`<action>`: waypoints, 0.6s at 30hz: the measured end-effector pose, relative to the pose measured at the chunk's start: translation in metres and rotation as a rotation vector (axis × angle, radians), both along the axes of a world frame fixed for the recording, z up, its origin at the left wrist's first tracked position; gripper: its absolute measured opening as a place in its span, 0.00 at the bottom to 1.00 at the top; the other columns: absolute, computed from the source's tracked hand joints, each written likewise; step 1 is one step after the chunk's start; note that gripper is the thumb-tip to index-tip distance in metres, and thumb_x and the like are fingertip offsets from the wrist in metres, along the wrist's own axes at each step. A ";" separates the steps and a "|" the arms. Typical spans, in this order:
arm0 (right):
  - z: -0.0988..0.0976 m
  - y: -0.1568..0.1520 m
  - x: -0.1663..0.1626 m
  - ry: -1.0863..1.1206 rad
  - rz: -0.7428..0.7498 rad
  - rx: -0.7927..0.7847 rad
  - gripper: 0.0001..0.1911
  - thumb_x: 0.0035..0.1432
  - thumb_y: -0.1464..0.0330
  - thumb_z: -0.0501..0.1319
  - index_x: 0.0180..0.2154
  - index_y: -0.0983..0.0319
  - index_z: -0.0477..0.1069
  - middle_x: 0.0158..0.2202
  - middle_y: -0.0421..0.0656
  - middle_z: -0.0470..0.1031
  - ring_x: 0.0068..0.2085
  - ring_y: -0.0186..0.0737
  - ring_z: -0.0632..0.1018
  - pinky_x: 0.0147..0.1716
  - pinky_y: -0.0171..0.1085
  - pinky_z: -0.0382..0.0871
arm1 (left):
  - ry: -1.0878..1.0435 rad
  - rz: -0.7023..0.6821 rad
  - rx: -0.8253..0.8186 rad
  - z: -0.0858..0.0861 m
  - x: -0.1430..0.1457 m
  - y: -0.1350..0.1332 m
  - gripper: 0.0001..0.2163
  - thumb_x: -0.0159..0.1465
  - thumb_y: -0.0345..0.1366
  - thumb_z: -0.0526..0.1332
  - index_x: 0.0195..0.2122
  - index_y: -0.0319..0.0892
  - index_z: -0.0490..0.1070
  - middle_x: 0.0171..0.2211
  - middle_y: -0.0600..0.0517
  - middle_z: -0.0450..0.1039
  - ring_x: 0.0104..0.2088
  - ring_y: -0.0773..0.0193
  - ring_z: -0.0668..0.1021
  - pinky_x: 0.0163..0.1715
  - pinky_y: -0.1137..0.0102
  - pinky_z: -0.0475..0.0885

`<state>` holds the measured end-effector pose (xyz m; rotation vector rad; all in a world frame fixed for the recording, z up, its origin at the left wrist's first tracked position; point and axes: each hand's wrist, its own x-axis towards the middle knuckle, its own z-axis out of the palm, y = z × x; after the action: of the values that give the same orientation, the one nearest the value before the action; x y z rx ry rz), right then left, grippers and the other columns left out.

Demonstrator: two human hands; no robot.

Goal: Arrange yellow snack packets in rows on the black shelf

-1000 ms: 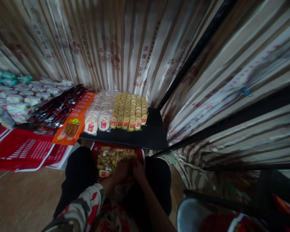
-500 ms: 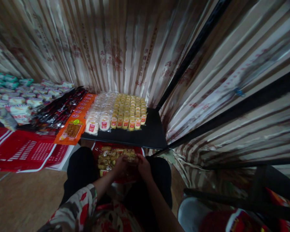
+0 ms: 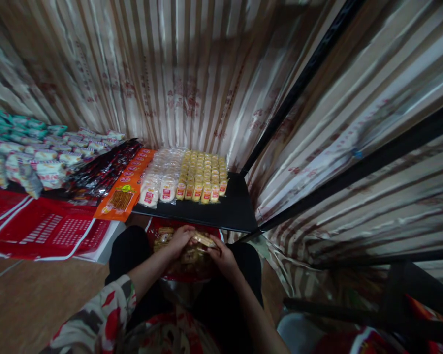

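Observation:
My left hand (image 3: pixel 179 239) and my right hand (image 3: pixel 223 256) hold a small stack of yellow snack packets (image 3: pixel 203 240) between them, lifted just above a red bag of the same packets (image 3: pixel 162 235) that lies between my knees. The left hand grips the near-left end of the stack, the right hand its right end. Beyond the bag stands a black shelf (image 3: pixel 221 211) with neat rows of yellow packets (image 3: pixel 205 174) and white packets (image 3: pixel 158 179).
Orange packs (image 3: pixel 127 189), dark red packs (image 3: pixel 103 169) and green-white bags (image 3: pixel 29 157) fill the shelf to the left. A red board (image 3: pixel 47 228) lies below them. Striped curtains and black poles (image 3: pixel 299 93) close the back and right. Wooden floor lies at the lower left.
Both hands have risen out of the red bag, carrying a stack of yellow packets up and toward the shelf. The view has tilted slightly.

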<state>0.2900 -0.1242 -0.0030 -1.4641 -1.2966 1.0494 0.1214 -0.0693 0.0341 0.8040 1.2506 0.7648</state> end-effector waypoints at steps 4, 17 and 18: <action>0.013 -0.004 -0.003 0.203 -0.049 -0.128 0.28 0.44 0.54 0.63 0.45 0.62 0.70 0.36 0.47 0.79 0.36 0.46 0.79 0.38 0.43 0.73 | -0.083 -0.133 0.015 0.026 0.006 0.011 0.11 0.59 0.40 0.57 0.37 0.37 0.70 0.25 0.53 0.73 0.18 0.74 0.72 0.16 0.80 0.59; 0.051 -0.004 0.024 0.344 -0.288 -0.146 0.29 0.44 0.53 0.65 0.44 0.64 0.67 0.19 0.36 0.71 0.19 0.32 0.67 0.19 0.31 0.58 | 0.107 -0.388 0.157 0.042 0.027 0.005 0.15 0.51 0.46 0.63 0.30 0.37 0.70 0.17 0.58 0.68 0.19 0.72 0.69 0.18 0.77 0.55; 0.055 -0.002 0.026 0.343 -0.303 -0.134 0.28 0.44 0.54 0.65 0.44 0.64 0.67 0.19 0.36 0.71 0.20 0.31 0.67 0.19 0.31 0.59 | 0.103 -0.390 0.154 0.038 0.028 0.003 0.16 0.50 0.47 0.64 0.30 0.37 0.70 0.17 0.58 0.68 0.19 0.72 0.69 0.19 0.77 0.55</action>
<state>0.3162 -0.1257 0.0516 -1.4470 -0.7490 1.1379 0.1490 -0.0665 0.0719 1.1845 1.0868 0.5105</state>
